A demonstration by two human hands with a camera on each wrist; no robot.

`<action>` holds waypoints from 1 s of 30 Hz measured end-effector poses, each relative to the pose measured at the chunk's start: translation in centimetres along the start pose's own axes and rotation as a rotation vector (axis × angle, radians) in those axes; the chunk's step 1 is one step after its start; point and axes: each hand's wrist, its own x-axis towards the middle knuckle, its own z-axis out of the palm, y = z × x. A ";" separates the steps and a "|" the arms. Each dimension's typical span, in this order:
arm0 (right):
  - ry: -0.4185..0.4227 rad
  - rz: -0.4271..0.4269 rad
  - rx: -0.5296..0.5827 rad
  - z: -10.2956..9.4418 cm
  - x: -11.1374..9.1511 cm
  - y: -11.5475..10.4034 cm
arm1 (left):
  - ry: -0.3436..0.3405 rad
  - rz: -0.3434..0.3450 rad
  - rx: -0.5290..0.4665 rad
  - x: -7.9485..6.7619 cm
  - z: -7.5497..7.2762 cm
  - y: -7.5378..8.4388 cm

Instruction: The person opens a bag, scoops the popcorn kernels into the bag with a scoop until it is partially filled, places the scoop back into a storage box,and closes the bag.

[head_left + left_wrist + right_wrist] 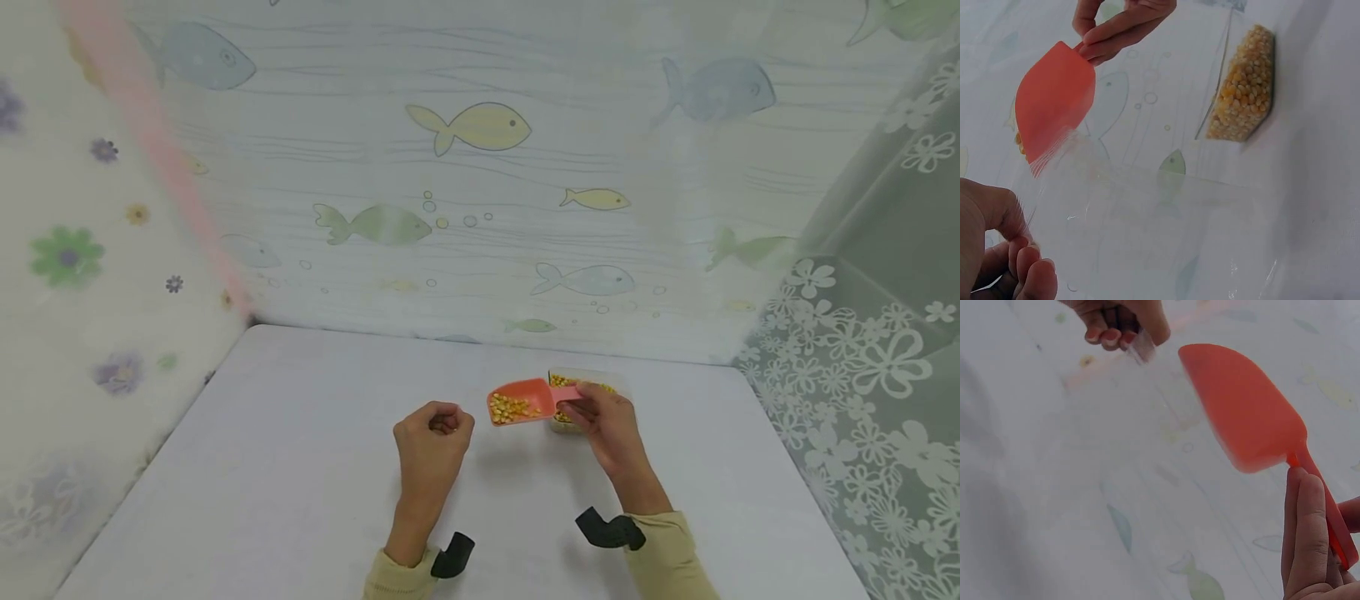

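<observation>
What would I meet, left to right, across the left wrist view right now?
Left grip → orange scoop → right grip → clear container of corn kernels.

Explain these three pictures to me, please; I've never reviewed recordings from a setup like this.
There is no machine here, just a person working with two bare hands. One picture looks forward and down from a head-worn camera; the other two come from cameras on each wrist. The right hand holds an orange-red plastic scoop containing yellow corn kernels. The left hand pinches clear, thin, bag-like plastic film. On the white table stands a clear, box-shaped container of more kernels.
</observation>
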 end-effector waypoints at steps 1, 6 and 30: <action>-0.001 0.003 -0.001 0.1 0.0 0.0 | -0.001 0.002 0.002 -0.1 0.0 0.0; 0.019 0.015 -0.003 0.5 -0.2 0.0 | -0.006 0.006 0.011 -0.4 0.1 0.2; 0.019 -0.112 -0.289 2.7 -1.3 -0.9 | 0.010 0.073 0.042 -1.0 0.4 0.1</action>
